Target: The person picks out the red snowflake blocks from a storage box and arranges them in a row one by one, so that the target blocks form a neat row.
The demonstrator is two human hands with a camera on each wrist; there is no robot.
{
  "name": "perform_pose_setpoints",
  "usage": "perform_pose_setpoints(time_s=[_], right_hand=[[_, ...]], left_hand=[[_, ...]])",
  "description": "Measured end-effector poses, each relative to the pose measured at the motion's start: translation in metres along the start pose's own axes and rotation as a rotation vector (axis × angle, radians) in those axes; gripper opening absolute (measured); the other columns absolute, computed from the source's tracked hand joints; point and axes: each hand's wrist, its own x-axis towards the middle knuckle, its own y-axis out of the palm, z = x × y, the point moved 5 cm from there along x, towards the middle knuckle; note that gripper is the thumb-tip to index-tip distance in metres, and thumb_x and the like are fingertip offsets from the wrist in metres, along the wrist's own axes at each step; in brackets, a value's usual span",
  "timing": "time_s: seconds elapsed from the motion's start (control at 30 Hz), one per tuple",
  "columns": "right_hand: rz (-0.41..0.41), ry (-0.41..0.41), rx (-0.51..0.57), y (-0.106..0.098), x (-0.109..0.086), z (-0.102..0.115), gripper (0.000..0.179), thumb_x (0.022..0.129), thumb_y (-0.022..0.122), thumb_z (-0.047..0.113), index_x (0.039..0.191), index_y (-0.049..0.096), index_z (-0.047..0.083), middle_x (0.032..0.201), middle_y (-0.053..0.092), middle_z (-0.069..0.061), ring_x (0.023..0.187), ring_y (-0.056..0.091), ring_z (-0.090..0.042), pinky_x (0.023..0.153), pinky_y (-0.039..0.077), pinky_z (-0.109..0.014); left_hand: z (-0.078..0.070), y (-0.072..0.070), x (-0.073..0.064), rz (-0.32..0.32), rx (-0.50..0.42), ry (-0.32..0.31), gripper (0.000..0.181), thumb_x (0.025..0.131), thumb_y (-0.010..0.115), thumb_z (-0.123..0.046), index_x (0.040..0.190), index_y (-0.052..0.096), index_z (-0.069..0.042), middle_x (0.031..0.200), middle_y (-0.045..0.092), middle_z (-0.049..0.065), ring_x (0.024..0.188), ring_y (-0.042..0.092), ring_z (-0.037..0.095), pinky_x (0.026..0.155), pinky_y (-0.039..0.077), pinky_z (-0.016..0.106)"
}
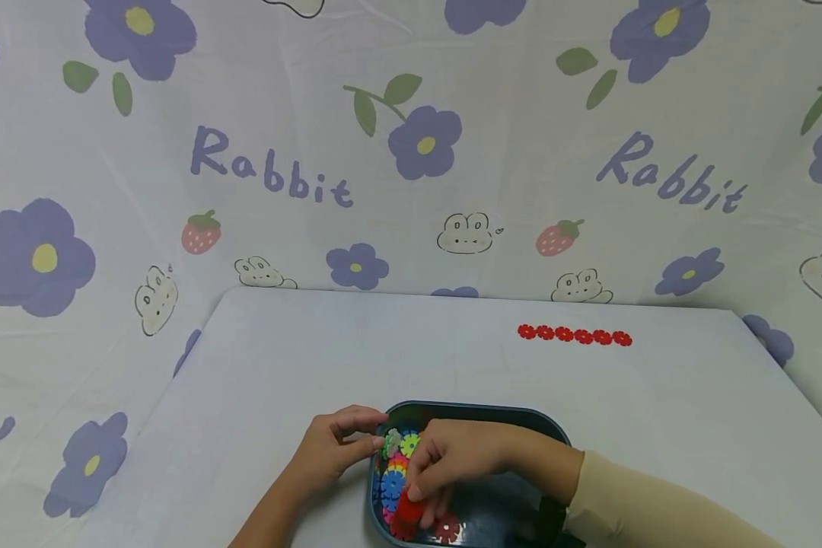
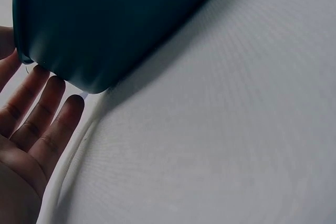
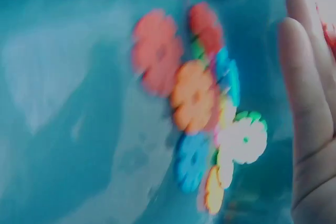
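A printed cloth backdrop (image 1: 411, 152) with purple flowers, strawberries, rabbits and the word "Rabbit" is seen behind and around the scene. Before it, a pale desk (image 1: 315, 358) is laid out. At the near edge of the desk, a dark teal tray (image 1: 479, 412) is set, cut off by the bottom of the head view. In the left wrist view its rounded outer wall (image 2: 105, 24) is seen close above the desk surface.

The right hand (image 1: 452, 457), in a beige sleeve (image 1: 644, 502), is reached down into the tray over the heap of coloured flower-shaped discs (image 1: 396, 472). Its fingers are bent downward among the discs, and a red piece (image 1: 409, 508) is seen just under the fingertips; whether it is actually gripped cannot be told. In the right wrist view the fingers (image 3: 310, 103) appear fairly straight beside the blurred discs (image 3: 199, 98).

The left hand (image 1: 332, 449) is placed at the tray's left rim, touching it. In the left wrist view its fingers (image 2: 47, 114) are seen extended and relaxed against the outer wall, with nothing held.

Well apart from the tray, toward the far right of the desk, a row of red discs (image 1: 575, 335) is laid edge to edge in a line.
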Motion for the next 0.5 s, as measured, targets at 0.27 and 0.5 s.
perform_pose_setpoints(time_s=[0.27,0.5], right_hand=[[-0.117,-0.029,0.201,-0.015,0.0,0.004,0.035,0.094,0.062,0.007,0.126,0.06,-0.007,0.093,0.075,-0.011,0.083,0.075,-0.018,0.073,0.059,-0.03],[-0.278,-0.074,0.123,-0.046,-0.008,0.009,0.044,0.083,0.073,0.003,0.125,0.062,-0.004,0.097,0.074,-0.012,0.085,0.071,-0.017,0.082,0.059,-0.034]], left_hand=[[-0.001,0.0,-0.002,0.022,-0.016,0.017,0.029,0.089,0.073,-0.019,0.116,0.071,-0.009,0.122,0.067,0.011,0.107,0.065,0.016,0.09,0.056,0.03],[0.0,0.0,-0.001,0.016,-0.052,-0.002,0.029,0.088,0.074,-0.018,0.115,0.071,-0.008,0.12,0.067,0.01,0.106,0.066,0.017,0.087,0.057,0.03]])
